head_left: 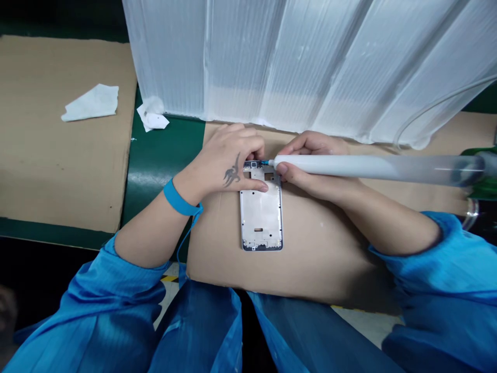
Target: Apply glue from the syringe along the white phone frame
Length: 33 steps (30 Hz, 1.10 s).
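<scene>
A metal phone mid-frame (261, 213) with a white plate and a dark rim lies flat on a cardboard sheet (322, 264). My left hand (223, 163) rests over the frame's far end, fingers curled around its top edge and holding it down. My right hand (306, 166) is shut around a white dispensing syringe (368, 167). The syringe's thin blue tip (266, 162) reaches the frame's far end beside my left fingers. The exact contact point is hidden by my fingers. A blue wrist strap (180, 199) circles my left wrist.
A ribbed translucent plastic sheet (310, 62) hangs along the back. On the left lies another cardboard sheet (58, 155) with a white tissue (91, 102). A second tissue (152, 115) sits on the green bench surface (163, 155). A clear tube (438, 106) curves at the right.
</scene>
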### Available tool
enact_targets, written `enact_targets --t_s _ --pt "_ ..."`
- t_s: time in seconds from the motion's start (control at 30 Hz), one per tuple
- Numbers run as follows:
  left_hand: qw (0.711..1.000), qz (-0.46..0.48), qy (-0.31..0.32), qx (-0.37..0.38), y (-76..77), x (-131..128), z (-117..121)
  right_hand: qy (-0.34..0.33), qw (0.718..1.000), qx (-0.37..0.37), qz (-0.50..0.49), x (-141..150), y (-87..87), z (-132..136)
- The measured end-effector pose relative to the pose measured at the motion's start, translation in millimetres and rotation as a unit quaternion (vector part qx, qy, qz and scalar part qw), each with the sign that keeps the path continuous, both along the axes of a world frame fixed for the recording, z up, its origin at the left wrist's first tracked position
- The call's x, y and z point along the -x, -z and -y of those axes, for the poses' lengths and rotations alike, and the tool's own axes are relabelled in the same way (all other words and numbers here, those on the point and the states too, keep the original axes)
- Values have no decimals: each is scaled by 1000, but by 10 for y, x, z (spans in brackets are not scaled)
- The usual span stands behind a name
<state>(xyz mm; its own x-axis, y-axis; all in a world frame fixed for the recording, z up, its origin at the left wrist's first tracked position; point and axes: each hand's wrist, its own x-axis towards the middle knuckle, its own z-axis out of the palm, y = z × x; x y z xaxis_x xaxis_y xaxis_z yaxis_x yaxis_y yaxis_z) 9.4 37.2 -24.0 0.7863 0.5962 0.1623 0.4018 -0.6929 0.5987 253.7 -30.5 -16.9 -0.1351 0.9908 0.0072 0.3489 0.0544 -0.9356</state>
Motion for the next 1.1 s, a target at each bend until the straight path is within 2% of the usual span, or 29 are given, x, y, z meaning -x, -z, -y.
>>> enact_targets --t_s 0.2,0.43,0.57,0.67,0.73,0.8,0.83,0.9,0.93,1.0,1.1 --pt "1000 -2 -3 -8 12 0 5 3 1000 16 -14 -18 58 6" --pt "1000 -9 -3 -9 21 1 0 9 1000 17 17 -29 7 -11" --pt "1000 -16 -1 -3 -6 -4 -3 1 1000 25 17 -42 69 7" --pt "1000 -18 3 3 -20 0 -14 10 1000 -1 -9 -38 105 15" --pt "1000 -19 7 6 -23 12 -24 62 996 -56 -45 -104 88 -28" --pt "1000 -20 6 3 -19 30 -36 153 974 -154 -58 -306 50 -129" --pt "1000 -23 3 0 -15 39 -43 202 955 -214 -41 -468 30 -198" --pt "1000 -30 -5 -5 -5 55 -60 291 897 -330 38 -883 3 -350" --pt "999 -32 -10 -6 -2 62 -68 330 872 -347 96 -1105 1 -424" --pt "999 -34 -19 1 -4 72 -79 423 845 -301 131 -1488 34 -552" --pt "998 -43 -36 22 -32 87 -80 471 862 -187 -1 -1721 160 -675"
